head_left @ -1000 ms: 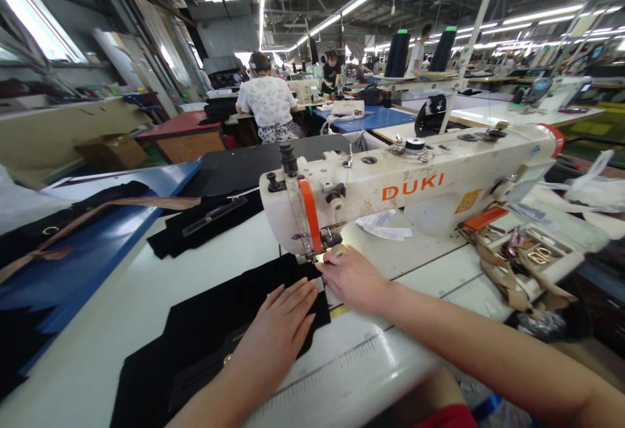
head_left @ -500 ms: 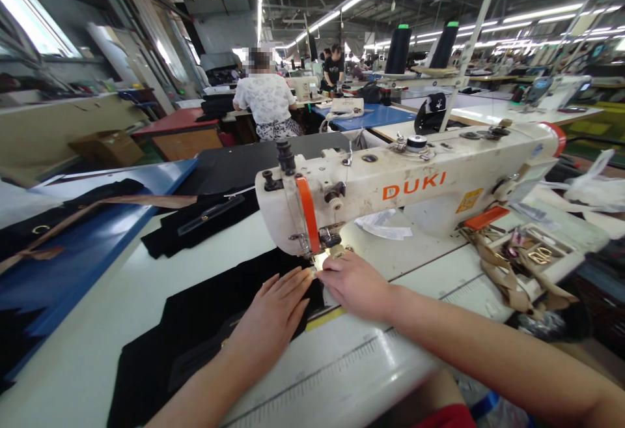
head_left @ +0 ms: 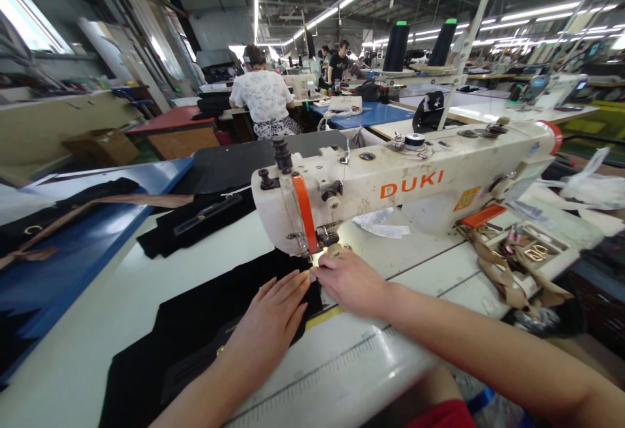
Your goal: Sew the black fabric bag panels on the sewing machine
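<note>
A white sewing machine (head_left: 361,184) with orange "DUKI" lettering stands before me, its lamp lit at the needle. Black fabric (head_left: 195,307) lies on the bed, its far end at the presser foot. My left hand (head_left: 273,314) rests flat on the fabric, fingers stretched toward the needle. Beneath the wrist a black strip with a gold-coloured fitting (head_left: 219,350) partly shows. My right hand (head_left: 351,281) is closed just in front of the needle, thumb and forefinger pinching a small white tab (head_left: 312,275). The fingertips of both hands nearly meet there; the other right fingers are curled.
A second black piece (head_left: 200,219) lies at the left, near a blue board (head_left: 117,245). Paper labels (head_left: 381,224) lie under the machine arm. To the right sits a tray (head_left: 556,252) with gold buckles and tan straps (head_left: 502,278). A person in a patterned shirt (head_left: 263,92) sits ahead.
The whole view has shifted slightly. Both hands keep nearly the same place at the needle, and the white tab shows a little more clearly between the fingertips.
</note>
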Demonstrator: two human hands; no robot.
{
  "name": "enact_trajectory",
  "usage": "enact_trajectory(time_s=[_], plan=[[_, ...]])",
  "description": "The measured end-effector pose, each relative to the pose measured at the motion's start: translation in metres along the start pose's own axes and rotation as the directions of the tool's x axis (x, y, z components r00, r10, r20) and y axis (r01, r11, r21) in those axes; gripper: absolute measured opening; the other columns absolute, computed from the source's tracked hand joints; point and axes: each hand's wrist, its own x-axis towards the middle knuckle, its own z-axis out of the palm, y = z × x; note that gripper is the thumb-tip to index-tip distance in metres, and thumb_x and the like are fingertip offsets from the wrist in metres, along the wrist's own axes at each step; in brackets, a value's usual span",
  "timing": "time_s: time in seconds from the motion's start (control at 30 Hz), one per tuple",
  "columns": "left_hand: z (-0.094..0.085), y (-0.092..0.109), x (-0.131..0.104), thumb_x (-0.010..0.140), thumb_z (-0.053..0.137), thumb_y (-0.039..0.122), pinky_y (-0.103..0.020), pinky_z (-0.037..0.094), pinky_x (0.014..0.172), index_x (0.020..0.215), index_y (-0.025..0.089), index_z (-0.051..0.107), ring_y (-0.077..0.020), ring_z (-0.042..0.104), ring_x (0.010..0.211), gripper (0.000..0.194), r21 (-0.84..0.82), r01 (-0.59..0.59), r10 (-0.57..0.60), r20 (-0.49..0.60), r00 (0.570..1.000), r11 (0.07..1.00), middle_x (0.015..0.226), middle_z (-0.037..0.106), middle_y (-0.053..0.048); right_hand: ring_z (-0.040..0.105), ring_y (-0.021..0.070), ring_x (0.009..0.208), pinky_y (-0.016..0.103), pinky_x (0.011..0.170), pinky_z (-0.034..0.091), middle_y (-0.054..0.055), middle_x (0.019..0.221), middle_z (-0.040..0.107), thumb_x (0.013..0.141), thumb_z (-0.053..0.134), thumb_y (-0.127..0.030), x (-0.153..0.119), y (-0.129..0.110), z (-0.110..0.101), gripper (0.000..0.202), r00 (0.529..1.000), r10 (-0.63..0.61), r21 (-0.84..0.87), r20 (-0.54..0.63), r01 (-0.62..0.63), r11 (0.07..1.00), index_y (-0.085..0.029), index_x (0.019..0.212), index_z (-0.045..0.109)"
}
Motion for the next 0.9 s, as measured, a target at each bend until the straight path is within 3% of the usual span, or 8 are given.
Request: enact_trajectory(time_s=[0.3, 0.9], plan=[[0.003, -0.001, 0.003, 0.097, 0.035, 0.031, -0.045, 0.044, 0.105, 0.132, 0.020, 0.055, -0.0221, 0.053, 0.126, 0.042, -0.012, 0.021, -0.021, -0.015, 1.000, 1.000, 0.135, 0.058, -0.007, 0.052, 0.0224, 0.090, 0.036, 0.080, 0.040, 0.009, 0.094, 0.061, 0.094, 0.048, -0.016, 0.003, 0.001, 0.000, 0.014, 0.999, 0.028, -0.004, 0.023, -0.028, 1.000, -0.013, 0.098, 0.062], [0.005, -0.008, 0.007, 0.096, 0.038, 0.031, -0.044, 0.041, 0.107, 0.134, 0.023, 0.053, -0.0216, 0.051, 0.128, 0.041, -0.068, 0.030, -0.031, -0.016, 0.999, 0.997, 0.137, 0.057, -0.006, 0.051, 0.0226, 0.089, 0.037, 0.081, 0.039, 0.009, 0.089, 0.061, 0.093, 0.047, -0.015, 0.001, 0.003, 0.007, 0.017, 1.000, 0.019, 0.029, 0.003, -0.019, 0.999, -0.013, 0.092, 0.064]])
